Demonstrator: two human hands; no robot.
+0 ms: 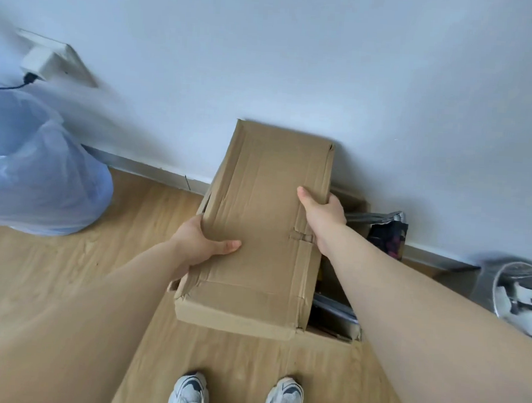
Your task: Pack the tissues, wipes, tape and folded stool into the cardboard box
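A brown cardboard box (257, 225) stands on the wooden floor against the white wall. Its large top flap is folded over most of the opening. My left hand (204, 242) grips the flap's left edge, thumb on top. My right hand (321, 215) grips the flap's right edge, fingers curled under it. Through the gap on the right I see dark contents (333, 305) inside the box, with a metallic edge among them; I cannot tell which items they are. The box's near flap (249, 356) lies flat on the floor.
A bin lined with a blue plastic bag (36, 168) stands at the left. A white charger (39, 63) is plugged into the wall above it. A dark packet (387, 236) leans by the skirting. A clear-lined bin with paper scraps (520, 294) is at the right. My shoes (189, 396) are below.
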